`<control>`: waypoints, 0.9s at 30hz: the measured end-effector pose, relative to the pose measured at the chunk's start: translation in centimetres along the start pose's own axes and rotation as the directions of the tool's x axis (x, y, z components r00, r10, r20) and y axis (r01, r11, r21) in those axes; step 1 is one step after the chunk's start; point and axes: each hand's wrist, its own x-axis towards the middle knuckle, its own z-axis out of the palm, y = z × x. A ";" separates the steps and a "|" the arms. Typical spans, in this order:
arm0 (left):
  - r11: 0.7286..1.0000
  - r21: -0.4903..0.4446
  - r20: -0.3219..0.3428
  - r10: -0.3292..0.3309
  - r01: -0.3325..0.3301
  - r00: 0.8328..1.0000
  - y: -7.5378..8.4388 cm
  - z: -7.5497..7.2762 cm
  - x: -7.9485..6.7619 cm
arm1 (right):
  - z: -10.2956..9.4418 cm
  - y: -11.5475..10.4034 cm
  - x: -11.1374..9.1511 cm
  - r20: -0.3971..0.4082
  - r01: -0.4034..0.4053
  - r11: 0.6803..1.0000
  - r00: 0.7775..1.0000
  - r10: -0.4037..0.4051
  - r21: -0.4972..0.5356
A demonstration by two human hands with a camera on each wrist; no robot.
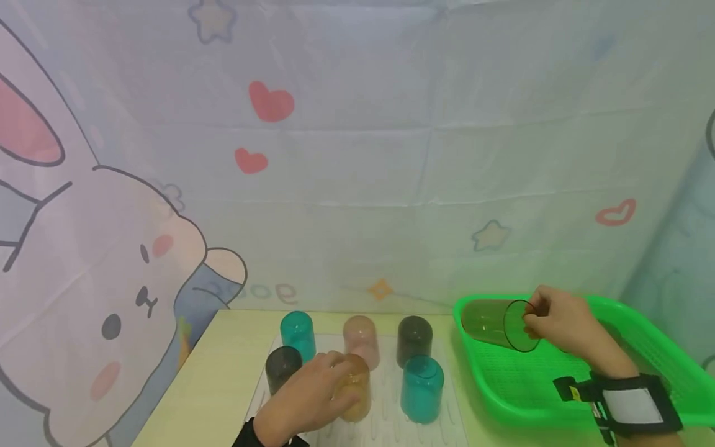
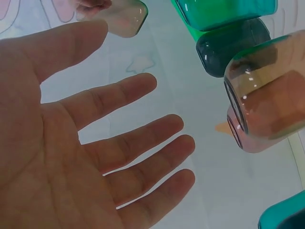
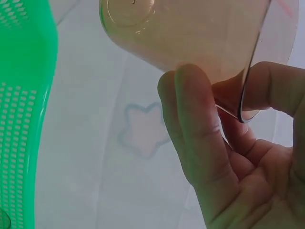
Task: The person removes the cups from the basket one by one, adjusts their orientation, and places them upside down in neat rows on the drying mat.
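Observation:
My right hand pinches a clear amber-tinted cup by its rim, over the green basket. In the right wrist view, fingers lie along the cup's outside and the cup is tilted on its side. My left hand hovers over the white ridged mat, close to an upside-down amber cup. The left wrist view shows its fingers spread and apart from that amber cup.
Around the amber cup stand more upside-down cups: two teal, two dark grey and one pink. A pale yellow table bears mat and basket. A printed cloth hangs behind.

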 end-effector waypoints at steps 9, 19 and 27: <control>0.999 -0.036 -0.061 0.030 -0.032 0.998 0.5 -0.5 0.3 | 2.6 -2.2 -0.6 -0.088 -0.006 0.968 0.996 0.030 0.252; 0.996 -0.085 -0.140 0.020 -0.032 0.990 0.2 0.0 1.3 | 7.0 -3.8 -1.5 -0.093 -0.022 0.804 0.991 0.096 0.594; 0.979 -0.196 -0.155 0.028 -0.059 0.988 0.5 0.3 2.2 | 10.0 -5.2 -1.8 -0.028 0.020 0.714 1.000 -0.001 0.700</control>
